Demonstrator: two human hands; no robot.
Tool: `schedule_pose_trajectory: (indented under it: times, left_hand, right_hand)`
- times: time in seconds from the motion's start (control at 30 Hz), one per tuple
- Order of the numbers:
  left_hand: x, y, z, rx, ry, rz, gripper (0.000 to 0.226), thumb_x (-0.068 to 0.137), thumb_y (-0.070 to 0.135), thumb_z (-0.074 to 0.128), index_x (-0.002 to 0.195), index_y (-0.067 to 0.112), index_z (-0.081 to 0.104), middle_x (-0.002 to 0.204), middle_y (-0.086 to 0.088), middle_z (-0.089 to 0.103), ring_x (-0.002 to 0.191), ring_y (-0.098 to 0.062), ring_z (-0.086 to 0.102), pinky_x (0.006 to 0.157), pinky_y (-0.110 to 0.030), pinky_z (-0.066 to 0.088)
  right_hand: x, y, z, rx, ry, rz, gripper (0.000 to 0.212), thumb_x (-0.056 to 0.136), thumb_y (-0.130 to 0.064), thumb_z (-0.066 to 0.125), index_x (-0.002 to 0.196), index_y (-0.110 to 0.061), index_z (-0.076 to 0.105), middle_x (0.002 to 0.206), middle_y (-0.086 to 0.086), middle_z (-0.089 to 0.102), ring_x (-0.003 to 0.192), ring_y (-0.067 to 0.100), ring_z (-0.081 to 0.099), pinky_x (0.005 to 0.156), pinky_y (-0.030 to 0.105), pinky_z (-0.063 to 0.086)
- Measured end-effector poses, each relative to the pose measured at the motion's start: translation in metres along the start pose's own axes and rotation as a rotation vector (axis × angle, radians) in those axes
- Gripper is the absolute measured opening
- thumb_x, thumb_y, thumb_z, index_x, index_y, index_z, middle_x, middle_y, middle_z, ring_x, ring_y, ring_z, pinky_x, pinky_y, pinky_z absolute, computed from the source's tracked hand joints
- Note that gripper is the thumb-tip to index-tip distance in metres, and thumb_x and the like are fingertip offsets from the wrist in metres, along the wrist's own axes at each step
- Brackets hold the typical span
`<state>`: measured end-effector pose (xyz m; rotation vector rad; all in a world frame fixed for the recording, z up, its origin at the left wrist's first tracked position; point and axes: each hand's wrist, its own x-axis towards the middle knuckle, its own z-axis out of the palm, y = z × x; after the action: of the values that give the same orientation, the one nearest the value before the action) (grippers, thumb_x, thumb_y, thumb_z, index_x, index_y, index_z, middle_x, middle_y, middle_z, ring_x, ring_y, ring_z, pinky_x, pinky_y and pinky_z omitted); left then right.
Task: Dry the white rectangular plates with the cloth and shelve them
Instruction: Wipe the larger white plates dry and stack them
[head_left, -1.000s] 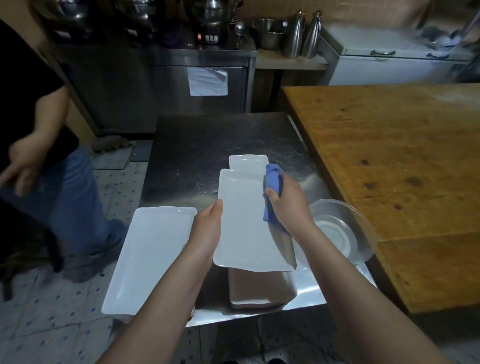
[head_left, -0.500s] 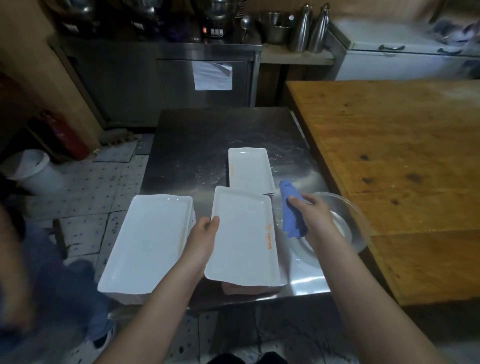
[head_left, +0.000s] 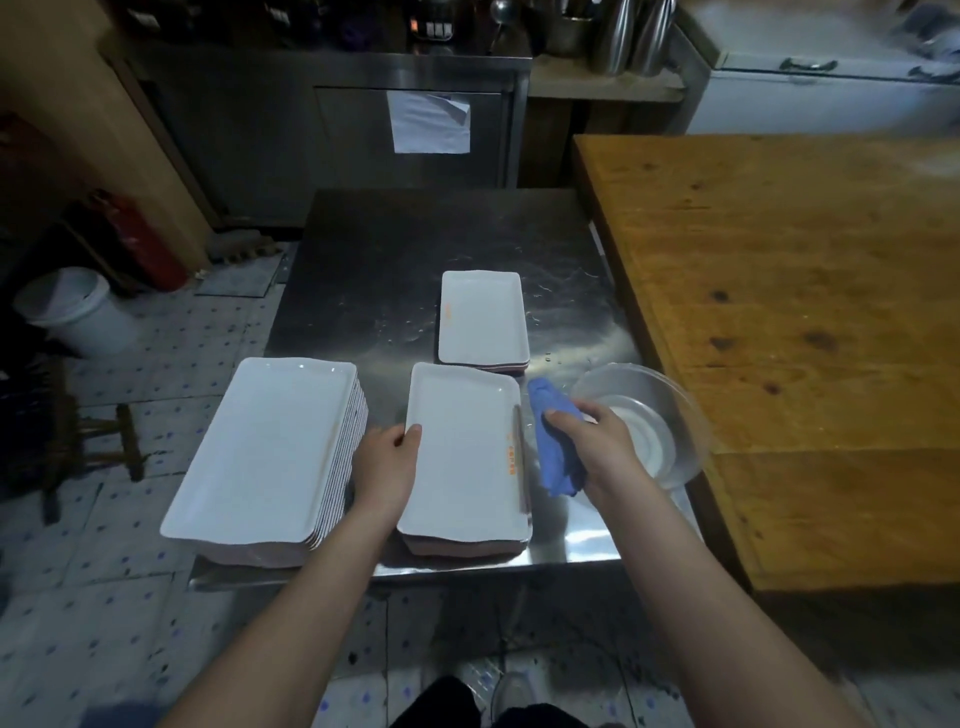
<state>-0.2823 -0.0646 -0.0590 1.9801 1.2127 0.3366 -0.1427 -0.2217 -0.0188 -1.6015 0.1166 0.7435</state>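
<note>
**White rectangular plates: handling and hold**

Item: top plate (head_left: 462, 452) of the near middle stack, on the steel worktop (head_left: 415, 249). A taller left stack (head_left: 265, 447) sits just beside it, and a far stack (head_left: 483, 317) lies beyond.

Handling, judged: stiff, glazed and breakable, slippery if wet, and moderate in weight taken singly. Best taken by a long rim, thumb above and fingers beneath.

Left hand (head_left: 387, 462): thumb on the plate's left rim, fingers curled at that edge, gripping it.

Right hand (head_left: 597, 441): fingers closed round the bunched blue cloth (head_left: 556, 457), which is soft and limp. It is held just right of the plate, beside a clear bowl (head_left: 670, 410).
</note>
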Motion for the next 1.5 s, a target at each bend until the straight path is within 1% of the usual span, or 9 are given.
schedule_pose_trajectory:
  times: [0.43, 0.63, 0.77, 0.9, 1.0, 1.1, 1.17, 1.27, 1.5]
  left_hand:
    - [0.003, -0.003, 0.018, 0.131, 0.041, 0.037, 0.019, 0.088, 0.011, 0.047, 0.085, 0.001, 0.064, 0.085, -0.017, 0.063, 0.075, -0.031, 0.054, 0.059, -0.031, 0.034]
    - [0.022, 0.021, 0.014, 0.01, 0.108, 0.026, 0.03, 0.092, 0.011, 0.042, 0.112, 0.007, 0.064, 0.115, -0.012, 0.063, 0.104, -0.03, 0.056, 0.083, -0.033, 0.043]
    - [0.06, 0.044, 0.016, -0.047, 0.079, 0.004, 0.029, 0.095, 0.014, 0.038, 0.099, 0.002, 0.063, 0.1, -0.016, 0.059, 0.088, -0.023, 0.048, 0.072, -0.028, 0.03]
    - [0.109, 0.061, 0.026, -0.013, -0.012, -0.023, 0.019, 0.094, 0.015, 0.04, 0.077, 0.013, 0.048, 0.081, -0.012, 0.051, 0.077, -0.021, 0.04, 0.064, -0.031, 0.028]
    - [0.146, 0.068, 0.035, 0.008, -0.034, -0.078, 0.034, 0.089, 0.016, 0.044, 0.055, 0.017, 0.04, 0.056, -0.005, 0.038, 0.062, -0.023, 0.034, 0.05, -0.033, 0.021]
    - [0.175, 0.072, 0.045, 0.059, -0.104, -0.117, 0.044, 0.09, 0.023, 0.05, 0.049, 0.015, 0.037, 0.049, -0.008, 0.036, 0.052, -0.027, 0.036, 0.046, -0.031, 0.022]
    - [0.191, 0.075, 0.053, 0.073, -0.164, -0.153, 0.037, 0.089, 0.031, 0.054, 0.072, -0.001, 0.061, 0.073, -0.023, 0.059, 0.073, -0.039, 0.057, 0.06, -0.037, 0.044]
    - [0.209, 0.07, 0.07, 0.059, -0.223, -0.201, 0.048, 0.084, 0.039, 0.06, 0.114, 0.002, 0.058, 0.116, -0.02, 0.061, 0.106, -0.036, 0.057, 0.089, -0.04, 0.048]
    - [0.222, 0.054, 0.084, 0.052, -0.185, -0.111, 0.032, 0.086, 0.03, 0.063, 0.109, 0.009, 0.059, 0.114, -0.012, 0.062, 0.099, -0.031, 0.059, 0.086, -0.036, 0.048]
  right_hand:
    - [0.0, -0.005, -0.006, -0.024, -0.126, -0.067, 0.029, 0.084, -0.017, 0.067, 0.11, -0.02, 0.054, 0.09, -0.008, 0.06, 0.074, 0.006, 0.059, 0.046, 0.012, 0.043]
    - [0.014, -0.008, -0.001, -0.015, -0.165, 0.03, 0.036, 0.079, -0.013, 0.073, 0.112, -0.005, 0.061, 0.094, 0.008, 0.07, 0.08, 0.023, 0.068, 0.06, 0.027, 0.052]
    - [0.035, -0.019, 0.01, 0.036, -0.177, 0.064, 0.032, 0.078, -0.008, 0.072, 0.108, -0.007, 0.063, 0.084, 0.008, 0.07, 0.071, 0.022, 0.068, 0.056, 0.025, 0.051]
    - [0.063, -0.033, 0.027, 0.042, -0.163, 0.074, 0.03, 0.078, -0.009, 0.072, 0.107, -0.011, 0.064, 0.086, 0.008, 0.071, 0.073, 0.021, 0.068, 0.055, 0.024, 0.051]
    - [0.087, -0.042, 0.041, 0.06, -0.119, 0.084, 0.027, 0.079, -0.008, 0.072, 0.105, -0.011, 0.064, 0.086, 0.009, 0.07, 0.074, 0.022, 0.067, 0.057, 0.025, 0.05]
    - [0.107, -0.047, 0.053, 0.082, -0.059, 0.112, 0.016, 0.08, -0.008, 0.071, 0.092, -0.015, 0.063, 0.079, 0.007, 0.069, 0.069, 0.019, 0.066, 0.053, 0.025, 0.05]
    - [0.119, -0.049, 0.061, 0.096, -0.04, 0.124, 0.015, 0.081, -0.008, 0.07, 0.091, -0.014, 0.062, 0.078, 0.007, 0.068, 0.067, 0.018, 0.066, 0.051, 0.023, 0.049]
    - [0.134, -0.052, 0.07, 0.118, -0.023, 0.141, 0.016, 0.081, -0.007, 0.069, 0.093, -0.014, 0.062, 0.081, 0.007, 0.069, 0.068, 0.018, 0.067, 0.051, 0.022, 0.05]
    - [0.154, -0.054, 0.084, 0.129, 0.001, 0.162, 0.026, 0.081, -0.006, 0.069, 0.106, -0.01, 0.061, 0.086, 0.01, 0.069, 0.074, 0.022, 0.067, 0.058, 0.027, 0.051]
